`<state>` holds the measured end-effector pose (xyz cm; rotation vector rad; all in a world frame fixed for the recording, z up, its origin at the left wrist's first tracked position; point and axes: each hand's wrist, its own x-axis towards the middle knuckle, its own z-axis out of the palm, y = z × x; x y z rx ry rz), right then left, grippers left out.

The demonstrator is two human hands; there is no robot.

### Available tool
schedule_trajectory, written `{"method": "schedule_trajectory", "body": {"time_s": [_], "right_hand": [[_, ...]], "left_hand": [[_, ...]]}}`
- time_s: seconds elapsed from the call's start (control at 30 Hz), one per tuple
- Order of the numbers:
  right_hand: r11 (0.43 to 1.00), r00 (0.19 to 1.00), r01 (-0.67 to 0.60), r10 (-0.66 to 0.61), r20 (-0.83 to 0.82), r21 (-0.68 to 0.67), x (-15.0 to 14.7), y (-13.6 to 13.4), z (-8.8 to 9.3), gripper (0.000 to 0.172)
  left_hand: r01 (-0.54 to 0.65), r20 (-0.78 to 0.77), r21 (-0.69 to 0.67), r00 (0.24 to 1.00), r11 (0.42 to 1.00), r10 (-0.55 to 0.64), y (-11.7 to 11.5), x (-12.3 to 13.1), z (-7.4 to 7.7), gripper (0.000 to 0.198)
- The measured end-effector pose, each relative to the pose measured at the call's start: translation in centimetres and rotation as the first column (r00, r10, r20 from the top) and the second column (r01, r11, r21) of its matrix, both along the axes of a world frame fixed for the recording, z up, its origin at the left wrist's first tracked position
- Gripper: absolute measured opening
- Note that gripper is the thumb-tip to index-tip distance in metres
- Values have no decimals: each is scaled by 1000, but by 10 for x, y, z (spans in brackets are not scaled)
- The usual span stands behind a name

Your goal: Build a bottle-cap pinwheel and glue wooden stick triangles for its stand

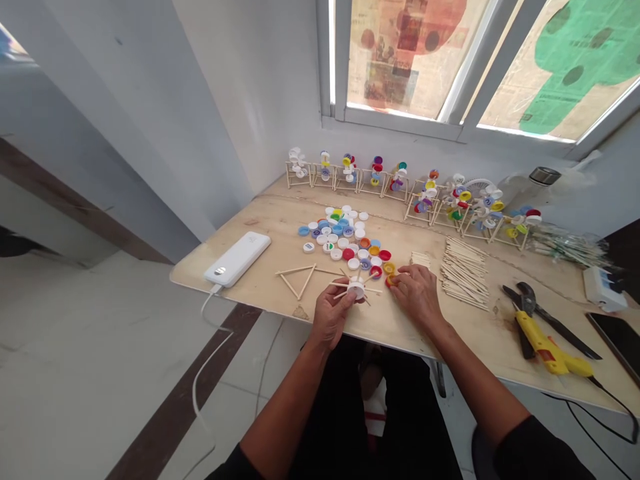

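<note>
My left hand [331, 313] is closed on a stick wheel [356, 287], a white bottle-cap hub with several thin wooden sticks sticking out around it like spokes. It is held over the table's front edge. My right hand [416, 292] rests low over the tabletop, its fingertips pinched on a red and yellow bottle cap [391, 281], which they partly hide. Beyond both hands lies a loose group of bottle caps [337, 230] in white, blue, red, orange and other colours. A triangle of joined sticks [299, 283] lies left of my left hand.
Stick-framed cap wheels [377, 175] line the back. Right of my right hand are a stick pile [464, 273], black-handled pliers [565, 327], a yellow glue gun [547, 347] and a phone [617, 343]. A white power bank [237, 260] with a cable lies left.
</note>
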<state>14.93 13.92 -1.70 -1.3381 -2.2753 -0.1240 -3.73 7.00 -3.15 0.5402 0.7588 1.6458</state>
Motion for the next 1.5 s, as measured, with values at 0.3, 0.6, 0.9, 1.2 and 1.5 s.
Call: {"method": "schedule_trajectory", "body": {"time_s": [0.3,0.6,0.9,1.2,1.5], "right_hand": [[995,998,36,-42,-52,-98,-1,-3,0,6],[992,981,48,-68,-184,-114,-4,0,-5,8],[997,973,-64,50,-225,-54,8,-18,-9,6],[996,998,-54,56,-28,67,-4,-16,-12,12],[1000,995,2,-5,-99,-23,-10,-6,-11,15]], "left_hand": [[-9,-25,-11,1000,1000,9,1,1,-3,41],[0,-11,-12,1000,1000,-1,1,1,-4,42],[0,-15,-10,1000,1000,0,1,0,-5,43],[-5,-47,-5,999,1000,5,0,0,-5,43],[5,-34,2,999,1000,-5,-1,0,-3,42]]}}
